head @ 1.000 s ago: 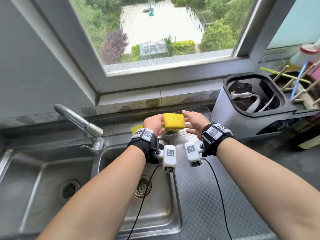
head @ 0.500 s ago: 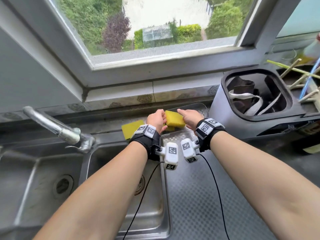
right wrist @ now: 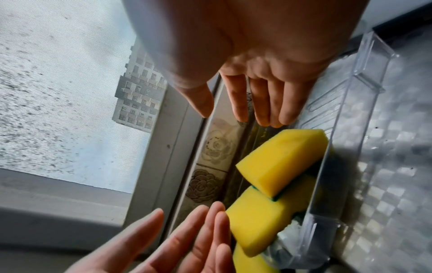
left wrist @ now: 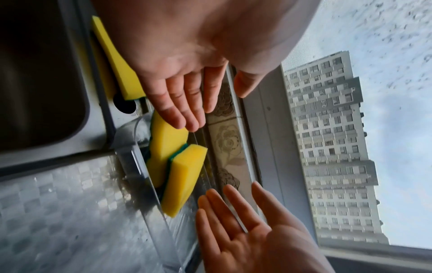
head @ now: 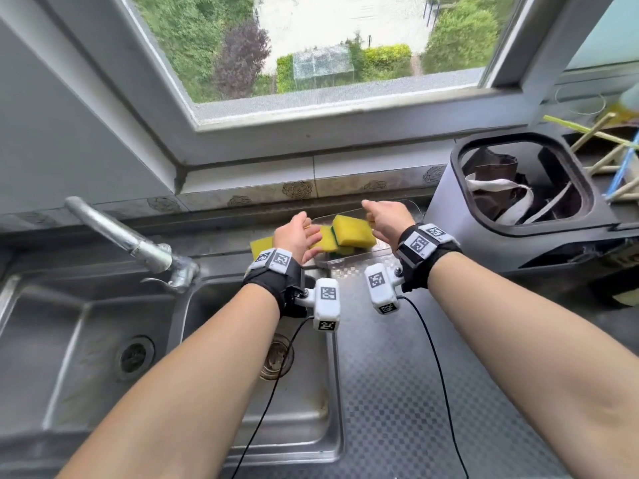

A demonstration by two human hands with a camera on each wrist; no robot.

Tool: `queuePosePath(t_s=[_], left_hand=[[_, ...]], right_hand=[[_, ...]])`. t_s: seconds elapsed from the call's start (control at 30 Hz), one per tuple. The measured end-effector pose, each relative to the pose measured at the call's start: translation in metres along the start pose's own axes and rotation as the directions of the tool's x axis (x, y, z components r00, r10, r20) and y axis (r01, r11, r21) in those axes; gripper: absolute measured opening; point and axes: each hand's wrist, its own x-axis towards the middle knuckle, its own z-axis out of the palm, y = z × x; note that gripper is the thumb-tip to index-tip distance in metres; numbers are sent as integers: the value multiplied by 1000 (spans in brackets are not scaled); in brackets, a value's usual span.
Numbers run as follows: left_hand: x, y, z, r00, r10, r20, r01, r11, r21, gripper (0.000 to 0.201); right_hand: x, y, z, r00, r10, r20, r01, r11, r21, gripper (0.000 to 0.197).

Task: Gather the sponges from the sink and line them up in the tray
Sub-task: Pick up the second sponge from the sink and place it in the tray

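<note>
where open hands (head: 297, 236) flank: sponges (head: 352, 231)

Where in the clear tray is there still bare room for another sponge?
Free: the tray floor toward its right end, beyond the top sponge, under the right hand. Crowded: the left end, where sponges overlap beside the left hand.

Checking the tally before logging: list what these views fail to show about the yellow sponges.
- Yellow sponge outside the tray: head view, mostly behind the left hand.
- Sponge count in the clear plastic tray: they overlap in every view.
- Right hand: head view, fingertips hidden behind its own knuckles.
</note>
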Motion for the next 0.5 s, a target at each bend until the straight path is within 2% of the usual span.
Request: queuePosePath(t_s=[0.1,0.17,0.33,0.5], left_hand=[[3,0,-25,998,28,-52,-31,999,-39,33],[4,-4,-46,997,24,-79,-30,997,-65,29],[3,-20,-93,990,0,-138,-9,998,-64,30],[5,-61,-148,980,-90,-175,78,994,-76,27]], right_hand=[[-13,-9,9,997,12,75,-23,989,146,16],[-27,-17,21,992,-7,130,-16,985,174,14],[-68,-26,60,967,-13,253,-33,983,180,17],[-99,-4,110,904,52,424,-115,985,126,24]])
